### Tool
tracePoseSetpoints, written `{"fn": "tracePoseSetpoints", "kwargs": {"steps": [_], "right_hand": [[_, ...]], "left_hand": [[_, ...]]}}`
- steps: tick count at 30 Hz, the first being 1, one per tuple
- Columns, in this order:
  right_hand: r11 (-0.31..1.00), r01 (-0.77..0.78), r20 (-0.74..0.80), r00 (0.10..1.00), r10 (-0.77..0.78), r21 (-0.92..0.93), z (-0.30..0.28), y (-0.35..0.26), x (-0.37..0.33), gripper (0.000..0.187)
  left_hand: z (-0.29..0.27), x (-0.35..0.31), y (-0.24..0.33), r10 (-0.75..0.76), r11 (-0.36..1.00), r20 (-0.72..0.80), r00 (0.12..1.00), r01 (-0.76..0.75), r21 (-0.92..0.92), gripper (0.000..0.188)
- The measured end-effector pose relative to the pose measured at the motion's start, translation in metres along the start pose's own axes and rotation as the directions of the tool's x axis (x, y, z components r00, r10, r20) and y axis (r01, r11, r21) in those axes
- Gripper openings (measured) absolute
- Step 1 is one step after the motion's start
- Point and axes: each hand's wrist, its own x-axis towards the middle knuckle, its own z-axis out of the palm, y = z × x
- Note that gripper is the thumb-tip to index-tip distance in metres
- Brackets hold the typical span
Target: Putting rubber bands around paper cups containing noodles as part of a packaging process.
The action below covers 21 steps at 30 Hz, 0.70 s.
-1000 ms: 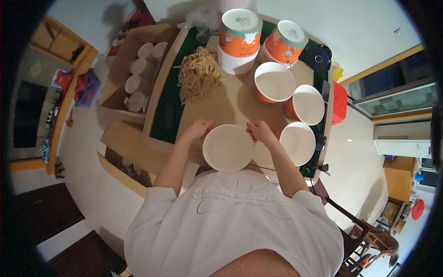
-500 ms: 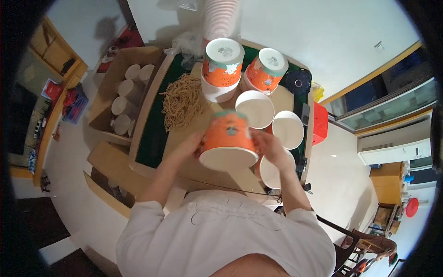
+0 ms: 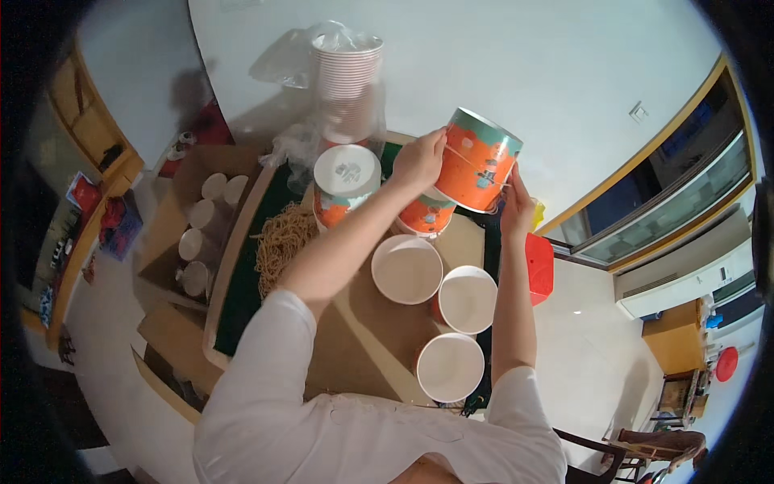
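A white short-sleeved top (image 3: 355, 440) (apparently creased) above bare forearms.

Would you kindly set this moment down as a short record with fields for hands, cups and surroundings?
left hand: grips the side of the raised orange paper cup
right hand: steadies the same cup from the other side
cup pose: tilted, lifted above the table
open cups: three open cups stand mouth up
lidded cup: upright beside the noodle pile
behind: tall stack of cups in plastic wrap
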Motion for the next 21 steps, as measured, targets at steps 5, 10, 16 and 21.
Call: {"fn": "tracePoseSetpoints", "kwargs": {"steps": [5, 10, 16, 21], "right_hand": [[0.551, -0.510, 0.339, 0.858, 0.387, 0.661, 0.043, 0.075, 0.045, 0.035], [0.433, -0.650, 0.460, 0.754, 0.468, 0.625, 0.086, 0.128, 0.025, 0.037], [0.561, -0.637, 0.274, 0.754, 0.597, 0.529, 0.055, 0.176, -0.021, 0.037], [0.692, -0.620, 0.088, 0.765, 0.638, 0.370, 0.012, 0.140, -0.046, 0.029]], "left_hand": [[0.039, -0.047, -0.027, 0.238, 0.970, -0.266, 0.934, -0.241, 0.022, 0.037], [0.060, -0.115, -0.073, 0.201, 0.973, -0.086, 0.976, -0.189, 0.129, 0.042], [0.027, -0.209, -0.082, 0.157, 0.984, 0.125, 0.980, -0.166, 0.061, 0.040], [0.008, -0.266, -0.110, 0.180, 0.904, 0.388, 0.904, -0.308, 0.298, 0.034]]}}
